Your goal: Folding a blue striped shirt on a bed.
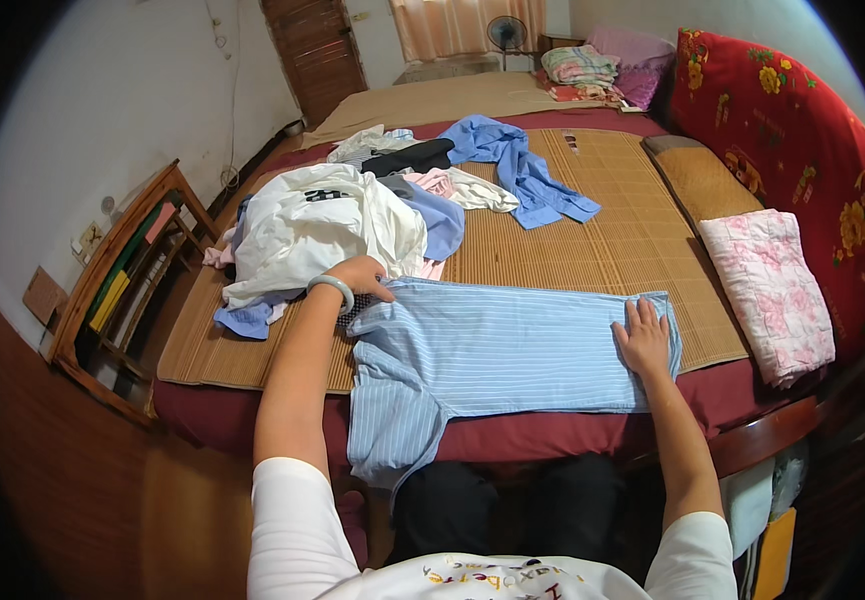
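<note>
A light-blue shirt with white stripes (522, 349) lies spread along the near edge of the bed, its hem to the right. One sleeve (395, 409) hangs over the bed's edge towards my legs. My left hand (361, 277), with a pale bangle at the wrist, pinches the shirt's far left corner near the shoulder. Its fingertips are partly hidden. My right hand (642, 337) rests flat on the hem end, fingers spread. Just beyond my left hand is a heap of clothes with a white garment (312, 225) on top.
A blue long-sleeved shirt (518, 169) lies farther back on the bamboo mat (590, 247). At the right are a folded pink-and-white quilt (770, 296) and a red floral-covered headboard (785, 127). A wooden rack (132, 277) stands left of the bed; a fan (507, 34) is at the back.
</note>
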{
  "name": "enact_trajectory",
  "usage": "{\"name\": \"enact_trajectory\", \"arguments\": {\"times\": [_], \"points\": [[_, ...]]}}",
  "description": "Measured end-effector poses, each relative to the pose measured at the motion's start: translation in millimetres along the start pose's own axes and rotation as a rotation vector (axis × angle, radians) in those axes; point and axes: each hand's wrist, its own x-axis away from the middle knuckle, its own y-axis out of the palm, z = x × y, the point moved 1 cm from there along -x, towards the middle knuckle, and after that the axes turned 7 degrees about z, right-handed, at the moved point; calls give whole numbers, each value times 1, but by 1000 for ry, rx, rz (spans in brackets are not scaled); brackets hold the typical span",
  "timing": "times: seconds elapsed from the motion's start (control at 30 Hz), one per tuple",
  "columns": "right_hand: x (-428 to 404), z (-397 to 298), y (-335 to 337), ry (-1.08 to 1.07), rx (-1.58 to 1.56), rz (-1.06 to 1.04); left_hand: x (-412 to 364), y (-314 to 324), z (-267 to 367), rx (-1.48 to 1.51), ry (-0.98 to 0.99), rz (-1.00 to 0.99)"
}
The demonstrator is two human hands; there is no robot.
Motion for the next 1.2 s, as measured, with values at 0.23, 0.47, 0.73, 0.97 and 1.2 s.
{"name": "enact_trajectory", "arguments": {"times": [0.23, 0.47, 0.73, 0.97, 1.2], "points": [[-15, 4, 3, 20, 13, -39, 0, 52, 21, -126, -267, 334], [-16, -4, 9, 2, 10, -23, 14, 100, 98, -350, -169, 720], [-15, -2, 8, 17, -2, -28, 41, 127, 138, -134, -121, 339], [-16, 0, 3, 29, 12, -34, 44, 136, 93, -114, -211, 527], [-26, 5, 7, 52, 30, -157, 41, 135, 99, -125, -221, 582]]}}
